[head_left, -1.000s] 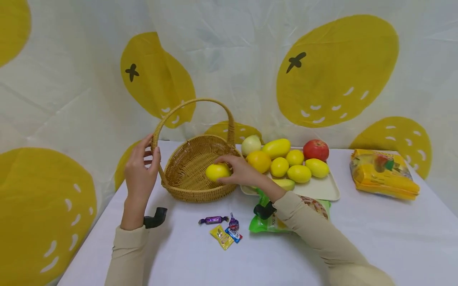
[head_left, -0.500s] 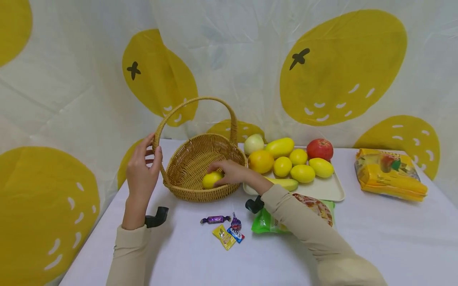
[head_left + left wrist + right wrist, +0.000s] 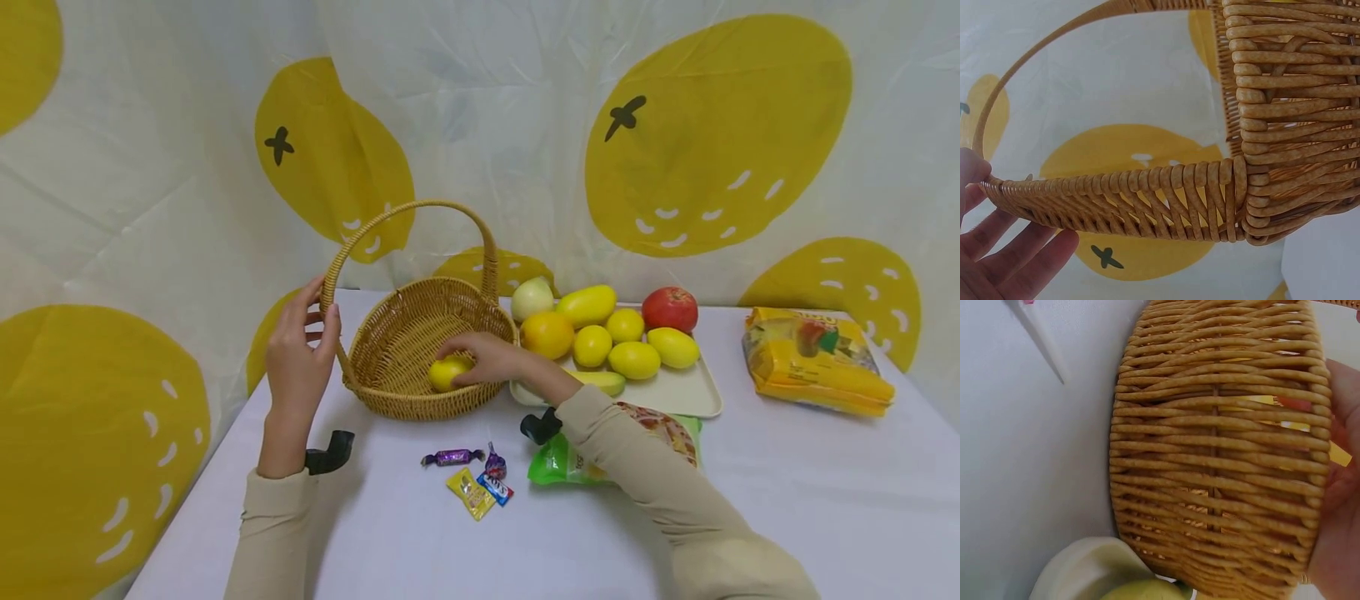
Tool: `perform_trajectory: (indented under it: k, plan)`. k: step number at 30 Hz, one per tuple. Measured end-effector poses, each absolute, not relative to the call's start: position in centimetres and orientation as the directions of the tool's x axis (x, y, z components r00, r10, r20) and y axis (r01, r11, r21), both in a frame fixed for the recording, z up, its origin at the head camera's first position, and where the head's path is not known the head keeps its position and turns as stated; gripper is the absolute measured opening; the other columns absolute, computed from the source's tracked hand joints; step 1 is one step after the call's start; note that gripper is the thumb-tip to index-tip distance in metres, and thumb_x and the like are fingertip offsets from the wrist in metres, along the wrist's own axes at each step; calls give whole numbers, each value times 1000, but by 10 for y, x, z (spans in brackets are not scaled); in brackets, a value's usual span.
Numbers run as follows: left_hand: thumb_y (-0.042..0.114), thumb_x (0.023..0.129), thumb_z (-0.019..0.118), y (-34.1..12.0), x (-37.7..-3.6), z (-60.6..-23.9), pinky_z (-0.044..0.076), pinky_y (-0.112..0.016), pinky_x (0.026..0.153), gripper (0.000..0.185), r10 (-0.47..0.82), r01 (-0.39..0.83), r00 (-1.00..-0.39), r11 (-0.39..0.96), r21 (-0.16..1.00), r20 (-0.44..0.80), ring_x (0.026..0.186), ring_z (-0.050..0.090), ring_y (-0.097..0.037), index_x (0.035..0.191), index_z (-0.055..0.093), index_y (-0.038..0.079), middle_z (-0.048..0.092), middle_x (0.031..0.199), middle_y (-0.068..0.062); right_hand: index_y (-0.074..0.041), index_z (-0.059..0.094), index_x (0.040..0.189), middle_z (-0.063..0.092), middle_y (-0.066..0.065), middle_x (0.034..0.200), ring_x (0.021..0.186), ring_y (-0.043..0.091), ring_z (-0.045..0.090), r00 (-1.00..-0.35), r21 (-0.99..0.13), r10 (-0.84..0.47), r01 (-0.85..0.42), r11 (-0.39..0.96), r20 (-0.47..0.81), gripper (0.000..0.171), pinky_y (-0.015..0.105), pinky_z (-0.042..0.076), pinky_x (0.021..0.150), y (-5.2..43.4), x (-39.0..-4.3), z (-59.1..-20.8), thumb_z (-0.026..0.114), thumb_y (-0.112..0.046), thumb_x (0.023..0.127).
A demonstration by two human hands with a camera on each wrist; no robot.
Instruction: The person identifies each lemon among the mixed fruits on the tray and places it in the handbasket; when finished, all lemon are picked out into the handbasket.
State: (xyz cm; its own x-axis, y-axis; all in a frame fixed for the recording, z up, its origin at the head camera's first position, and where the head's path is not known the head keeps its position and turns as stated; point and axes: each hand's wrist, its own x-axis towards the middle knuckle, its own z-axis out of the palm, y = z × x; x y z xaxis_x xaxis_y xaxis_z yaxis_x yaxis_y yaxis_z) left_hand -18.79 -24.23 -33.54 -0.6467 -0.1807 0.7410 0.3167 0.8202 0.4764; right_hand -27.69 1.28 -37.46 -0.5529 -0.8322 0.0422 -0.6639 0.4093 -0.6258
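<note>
A wicker basket (image 3: 420, 407) with a tall arched handle stands left of centre on the table. My left hand (image 3: 298, 354) holds the left side of that handle between thumb and fingers; in the left wrist view the fingers (image 3: 1029, 256) lie along one side of the woven handle (image 3: 1129, 194). Inside the basket, near its front right, is a yellow lemon (image 3: 442, 375). My right hand (image 3: 487, 358) reaches over the rim and grips the lemon from the right. In the right wrist view the basket wall (image 3: 1222, 444) covers the lemon and most of the fingers.
Right of the basket, a white tray (image 3: 693, 396) bears several yellow fruits, an orange (image 3: 547, 335), a pale round fruit (image 3: 532, 299) and a red pomegranate (image 3: 670, 309). A green bag (image 3: 551, 464) lies under my right forearm. Candies (image 3: 472, 493) lie in front; a yellow bag (image 3: 817, 362) sits far right.
Over the last second my right hand has lowered the lemon into the basket, then shifted it slightly right. The left hand stays on the handle. The head view has shifted a little.
</note>
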Motion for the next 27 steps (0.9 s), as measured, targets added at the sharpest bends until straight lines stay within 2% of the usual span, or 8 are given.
perform_trajectory:
  k: [4,7,14,17,20,22,24,27]
  plan:
    - [21,98,58,-242,-188,-335,57,-23,71,41,-179,322,-645,818,477,743,89,68,-32,137,55,8,64,117,-18,-3,58,129,60,11,131,126,31,51,-539,-654,-841,-653,383,46,40,44,42,107,21,-277,-374,68,-14,91]
    - [21,98,57,-241,-189,-334,59,-48,69,41,-178,326,-646,816,478,743,89,68,-33,137,55,8,64,117,-19,-4,58,129,59,11,131,125,31,51,-523,-675,-850,-649,351,61,39,46,43,106,30,-276,-373,66,-18,93]
    - [21,98,57,-241,-188,-335,58,-47,68,41,-181,309,-643,828,468,744,89,68,-31,137,55,9,64,117,-17,-3,59,127,57,12,133,127,34,49,-527,-746,-845,-599,291,94,38,50,43,105,52,-271,-370,65,-20,94]
    - [21,98,57,-241,-188,-335,58,-29,69,41,-179,308,-639,831,463,748,89,68,-30,137,55,9,65,116,-17,-2,60,126,59,13,131,123,36,52,-528,-753,-840,-602,265,127,37,51,46,101,64,-269,-366,65,-19,94]
    - [21,98,58,-241,-189,-336,45,-5,71,41,-178,315,-638,827,465,749,88,68,-31,136,56,9,65,116,-17,-3,61,125,60,14,128,119,38,54,-530,-754,-833,-611,242,161,34,52,48,98,77,-266,-361,65,-16,94]
    - [21,98,58,-242,-189,-336,36,2,70,41,-179,318,-640,823,470,747,88,68,-31,136,56,9,65,116,-17,-4,61,125,60,14,128,119,36,55,-544,-760,-821,-604,239,175,33,52,47,100,87,-264,-358,65,-15,94]
    - [21,98,58,-242,-189,-335,42,-1,71,41,-179,318,-642,823,471,746,89,68,-31,136,56,9,65,116,-18,-4,61,124,60,15,127,119,36,54,-554,-769,-811,-597,229,188,32,53,45,102,98,-263,-356,64,-13,94]
    - [21,98,57,-243,-188,-334,57,-22,70,41,-176,315,-644,826,468,745,89,68,-32,137,55,8,65,117,-18,-1,60,125,60,16,127,120,38,53,-583,-783,-790,-576,236,191,33,54,44,103,115,-264,-354,64,-10,94]
